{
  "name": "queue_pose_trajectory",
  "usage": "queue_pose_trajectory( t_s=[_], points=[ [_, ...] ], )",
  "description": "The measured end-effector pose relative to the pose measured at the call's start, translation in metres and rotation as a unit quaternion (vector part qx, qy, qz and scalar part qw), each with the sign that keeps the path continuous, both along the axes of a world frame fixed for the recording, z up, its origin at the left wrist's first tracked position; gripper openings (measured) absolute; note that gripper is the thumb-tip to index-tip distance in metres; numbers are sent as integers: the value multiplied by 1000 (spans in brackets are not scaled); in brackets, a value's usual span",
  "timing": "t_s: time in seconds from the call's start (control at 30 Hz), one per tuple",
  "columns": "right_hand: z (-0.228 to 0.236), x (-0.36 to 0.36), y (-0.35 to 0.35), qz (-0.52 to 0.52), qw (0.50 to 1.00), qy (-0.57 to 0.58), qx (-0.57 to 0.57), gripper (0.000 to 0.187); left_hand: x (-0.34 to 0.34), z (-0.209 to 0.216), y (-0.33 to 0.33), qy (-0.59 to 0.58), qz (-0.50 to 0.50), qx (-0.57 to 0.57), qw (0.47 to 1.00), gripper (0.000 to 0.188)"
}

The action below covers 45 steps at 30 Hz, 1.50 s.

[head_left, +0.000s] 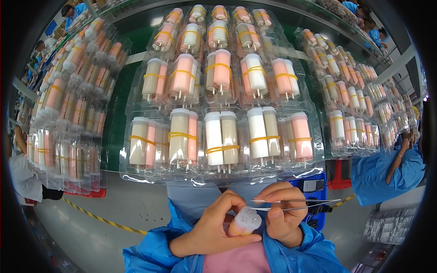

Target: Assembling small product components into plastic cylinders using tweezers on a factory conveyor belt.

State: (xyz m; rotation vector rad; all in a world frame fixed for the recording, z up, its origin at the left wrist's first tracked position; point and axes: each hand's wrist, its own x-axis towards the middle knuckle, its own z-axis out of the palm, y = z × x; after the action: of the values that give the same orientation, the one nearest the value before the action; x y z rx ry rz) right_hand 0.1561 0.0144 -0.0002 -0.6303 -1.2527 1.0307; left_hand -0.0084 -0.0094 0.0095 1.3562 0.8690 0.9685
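Here, the tube bundle [248, 221] sits inside the left hand [210, 230].

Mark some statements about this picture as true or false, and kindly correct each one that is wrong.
1. The left hand holds a bundle of cylinders. True.
2. The right hand holds a screwdriver. False: it holds tweezers.
3. The front middle tray is made of clear plastic. True.
4. The bundles in that tray are tied with green bands. False: they have yellow bands.
5. Striped tape runs along the floor at the left. True.
6. The person's jacket sleeves are red. False: they are blue sleeves.
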Motion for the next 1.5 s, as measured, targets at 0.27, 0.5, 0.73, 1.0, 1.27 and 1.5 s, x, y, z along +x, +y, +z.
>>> queue_pose_trajectory(
  t_s=[0.27, 0.5, 0.73, 1.0, 1.27, 1.5],
  points=[
    [-1, 0, 1, 6, 1000, -26, 14, 20, 1, -5, -4, -11, -1, -13, 1000, 54],
    [0, -1, 0, 10, 1000, -18, -1, 20, 3, -4, -8, -6, -6, -36, 999, 56],
    [-3, 3, -4, -20, 999, -39, 19, 20, 2, -1, -12, 13, -24, -99, 995, 59],
    [0, 13, 2, -238, 955, -17, 176, 36, -19, 63, -13, -49, 64, -62, 995, 48],
    [1, 40, 0, -261, 958, 4, 121, 33, -24, 163, 54, -27, 100, 6, 995, 87],
    [-9, 58, -4, -234, 965, 72, 98, 25, 23, 143, 211, 394, 142, 289, 861, 85]
  ],
)
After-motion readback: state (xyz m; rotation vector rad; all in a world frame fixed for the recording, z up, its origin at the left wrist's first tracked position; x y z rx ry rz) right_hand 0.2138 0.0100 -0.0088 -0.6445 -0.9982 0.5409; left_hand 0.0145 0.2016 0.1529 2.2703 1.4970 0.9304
